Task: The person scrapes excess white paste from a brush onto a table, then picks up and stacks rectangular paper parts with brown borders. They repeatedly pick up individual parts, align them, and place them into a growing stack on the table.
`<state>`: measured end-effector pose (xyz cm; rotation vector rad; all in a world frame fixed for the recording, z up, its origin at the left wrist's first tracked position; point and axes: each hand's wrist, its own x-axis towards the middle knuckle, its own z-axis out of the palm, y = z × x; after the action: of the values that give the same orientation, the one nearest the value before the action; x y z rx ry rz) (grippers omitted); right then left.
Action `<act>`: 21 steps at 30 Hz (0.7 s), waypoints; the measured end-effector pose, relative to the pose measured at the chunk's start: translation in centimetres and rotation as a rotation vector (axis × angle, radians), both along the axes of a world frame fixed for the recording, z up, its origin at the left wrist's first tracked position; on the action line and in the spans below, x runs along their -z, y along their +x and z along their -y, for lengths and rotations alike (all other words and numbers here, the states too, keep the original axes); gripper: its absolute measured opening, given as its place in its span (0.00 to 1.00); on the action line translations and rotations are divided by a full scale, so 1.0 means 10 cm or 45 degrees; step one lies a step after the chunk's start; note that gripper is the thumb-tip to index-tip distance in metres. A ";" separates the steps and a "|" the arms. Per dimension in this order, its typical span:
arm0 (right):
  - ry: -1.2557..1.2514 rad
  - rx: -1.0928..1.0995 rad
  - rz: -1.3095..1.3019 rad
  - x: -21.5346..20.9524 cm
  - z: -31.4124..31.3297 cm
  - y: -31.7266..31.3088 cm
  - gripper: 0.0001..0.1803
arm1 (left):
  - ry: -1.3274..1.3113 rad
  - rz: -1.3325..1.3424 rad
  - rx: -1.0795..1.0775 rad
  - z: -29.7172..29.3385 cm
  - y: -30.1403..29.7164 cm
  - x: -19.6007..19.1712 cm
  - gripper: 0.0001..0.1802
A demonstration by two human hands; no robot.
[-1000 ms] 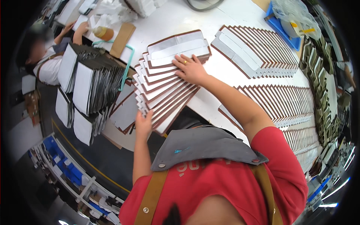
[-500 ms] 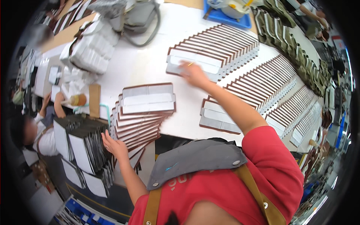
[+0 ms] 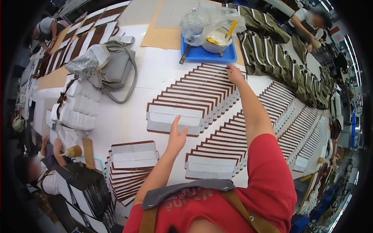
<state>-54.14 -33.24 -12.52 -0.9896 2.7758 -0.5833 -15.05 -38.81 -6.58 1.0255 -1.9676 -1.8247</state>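
On the white tabletop a long row of overlapping grey-and-white panels with brown edging (image 3: 176, 105) runs from near to far right. Over the nearest panel of the row is my left hand (image 3: 178, 136), its thumb and fingers apart and nothing held. At the row's far right end my right hand (image 3: 236, 75) touches the edge of the last panels, its fingers slightly bent and partly hidden. Right of this row lies a second overlapping row of the same panels (image 3: 211, 167). A fanned pile of such panels (image 3: 134, 153) sits by my left forearm.
Beyond the row stands a blue tray (image 3: 210, 57) with a white bowl (image 3: 217, 46) and a plastic bag. A grey bag (image 3: 118, 70) lies far left, near white wrapped bundles (image 3: 79, 105). Olive pieces (image 3: 268, 54) line the far right. Co-workers sit around the table.
My right hand has moved from the row's nearest panel to its far end. My left hand has left the dark stacks at the left and come over to the row's near end.
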 end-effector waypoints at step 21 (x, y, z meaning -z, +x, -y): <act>0.137 -0.205 -0.500 0.10 0.09 -0.22 0.08 | -0.162 0.097 0.098 -0.16 -0.60 0.38 0.32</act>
<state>-56.30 -34.11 -13.55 -1.4188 2.9712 -0.2337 -21.01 -37.25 -10.42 1.0072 -2.1656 -1.6958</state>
